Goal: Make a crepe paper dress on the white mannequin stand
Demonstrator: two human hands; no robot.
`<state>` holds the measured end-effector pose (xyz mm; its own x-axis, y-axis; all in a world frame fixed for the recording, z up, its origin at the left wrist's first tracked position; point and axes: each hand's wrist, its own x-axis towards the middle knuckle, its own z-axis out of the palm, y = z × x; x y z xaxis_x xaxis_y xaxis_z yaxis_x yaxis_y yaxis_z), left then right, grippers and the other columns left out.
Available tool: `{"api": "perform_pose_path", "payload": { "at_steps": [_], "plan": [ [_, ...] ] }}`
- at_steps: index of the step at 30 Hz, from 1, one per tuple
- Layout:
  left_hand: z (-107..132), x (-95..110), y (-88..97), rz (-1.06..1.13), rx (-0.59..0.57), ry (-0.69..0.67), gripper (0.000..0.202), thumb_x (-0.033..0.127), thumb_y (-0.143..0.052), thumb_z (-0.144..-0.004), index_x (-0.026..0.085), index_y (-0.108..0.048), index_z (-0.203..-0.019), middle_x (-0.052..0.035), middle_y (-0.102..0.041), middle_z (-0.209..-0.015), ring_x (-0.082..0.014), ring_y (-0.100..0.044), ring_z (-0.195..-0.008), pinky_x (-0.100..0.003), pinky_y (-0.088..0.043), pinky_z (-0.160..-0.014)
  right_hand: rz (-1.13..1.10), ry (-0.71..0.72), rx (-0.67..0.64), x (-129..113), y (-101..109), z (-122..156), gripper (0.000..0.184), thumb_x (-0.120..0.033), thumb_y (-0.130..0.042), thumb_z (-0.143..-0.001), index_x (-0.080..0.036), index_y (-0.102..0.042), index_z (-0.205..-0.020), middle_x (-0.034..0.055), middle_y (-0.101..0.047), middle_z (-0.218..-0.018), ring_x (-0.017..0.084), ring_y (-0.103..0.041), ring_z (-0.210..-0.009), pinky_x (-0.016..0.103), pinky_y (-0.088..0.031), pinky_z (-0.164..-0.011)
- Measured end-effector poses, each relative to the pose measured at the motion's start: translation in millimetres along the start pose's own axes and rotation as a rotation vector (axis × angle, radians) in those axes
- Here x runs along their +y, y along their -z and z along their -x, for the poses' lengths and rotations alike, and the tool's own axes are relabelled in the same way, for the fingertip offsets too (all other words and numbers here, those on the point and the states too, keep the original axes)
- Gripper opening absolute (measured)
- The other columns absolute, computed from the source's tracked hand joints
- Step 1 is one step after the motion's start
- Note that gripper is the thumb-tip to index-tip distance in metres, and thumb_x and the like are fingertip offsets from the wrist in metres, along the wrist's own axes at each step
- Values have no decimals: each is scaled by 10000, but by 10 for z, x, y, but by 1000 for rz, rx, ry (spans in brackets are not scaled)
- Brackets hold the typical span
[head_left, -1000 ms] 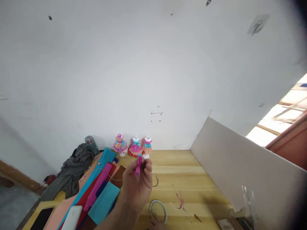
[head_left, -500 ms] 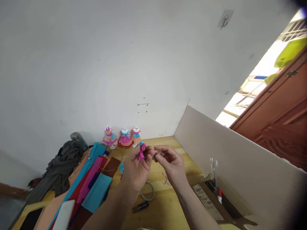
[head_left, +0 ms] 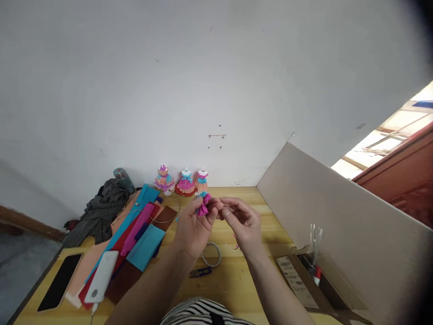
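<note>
My left hand is closed on a small bow-like piece of magenta and blue crepe paper, pinched between thumb and fingers. Close beside it, my right hand pinches a small peach paper piece, and the fingertips of both hands nearly meet there. How the peach piece joins the magenta one is hidden by the fingers. Behind the hands, against the wall, stand three small dress forms in ruffled paper: one purple and peach, one magenta and red, one peach and blue.
A roll of tape and thread snips lie below the hands. Coloured paper sheets, a white power bank and a phone are at left. A cardboard box with pens sits right, beside a pale board.
The camera view has tilted down and turned left, so more of the table shows. Both hands keep their pinch, and more of the peach piece is visible between them.
</note>
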<state>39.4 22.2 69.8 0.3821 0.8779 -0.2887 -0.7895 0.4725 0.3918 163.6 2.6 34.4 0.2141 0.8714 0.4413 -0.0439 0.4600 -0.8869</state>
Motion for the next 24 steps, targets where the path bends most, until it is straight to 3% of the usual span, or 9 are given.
{"api": "perform_pose_path", "payload": {
  "at_steps": [3, 6, 11, 16, 19, 24],
  "plan": [
    [-4, 23, -4, 2, 4, -6, 233, 87, -496, -866, 49, -682, -730, -115, -720, -706, -141, -709, -660, -155, -563, -612, -7, -30, 51, 25, -8, -18, 180, -350, -697, -799, -186, -672, -869, 17, -682, -673, 142, -637, -551, 270, -528, -522],
    [-14, 32, 0, -5, 0, -11, 201, 88, -529, -847, 52, -679, -719, -105, -721, -704, -133, -706, -649, -151, -559, -612, 65, 6, 20, 30, 3, -51, 165, -326, -666, -825, -182, -629, -754, 1, -637, -619, 132, -616, -530, 254, -496, -506],
    [20, 2, 20, -140, -80, -91, 68, 142, -651, -779, 80, -678, -778, -94, -731, -752, -179, -719, -715, -207, -564, -618, 388, 143, -4, 10, 36, -52, 160, -263, -555, -896, -192, -579, -754, 1, -594, -660, 132, -573, -604, 260, -454, -565],
    [91, -39, -23, -351, -95, -157, 221, 275, -777, -678, 137, -665, -810, -81, -740, -895, -199, -714, -695, -259, -549, -583, 434, 248, 102, -90, 109, -25, 117, -202, -507, -916, -207, -541, -805, 10, -565, -742, 146, -557, -685, 284, -458, -627],
    [100, -15, -59, -398, -46, -210, 272, 302, -820, -617, 139, -661, -765, -48, -721, -793, -155, -678, -603, -218, -503, -514, 374, 305, 76, -291, 165, -39, 113, -179, -490, -927, -215, -541, -833, 39, -585, -866, 178, -580, -849, 329, -483, -741],
    [133, 32, -131, -461, -57, -222, 258, 307, -818, -619, 143, -660, -741, -4, -650, -643, -105, -597, -533, -204, -482, -502, 464, 381, -139, -613, 146, -91, 130, -189, -522, -910, -210, -577, -795, 107, -532, -1294, 271, -485, -1210, 460, -460, -930]
  ]
}}
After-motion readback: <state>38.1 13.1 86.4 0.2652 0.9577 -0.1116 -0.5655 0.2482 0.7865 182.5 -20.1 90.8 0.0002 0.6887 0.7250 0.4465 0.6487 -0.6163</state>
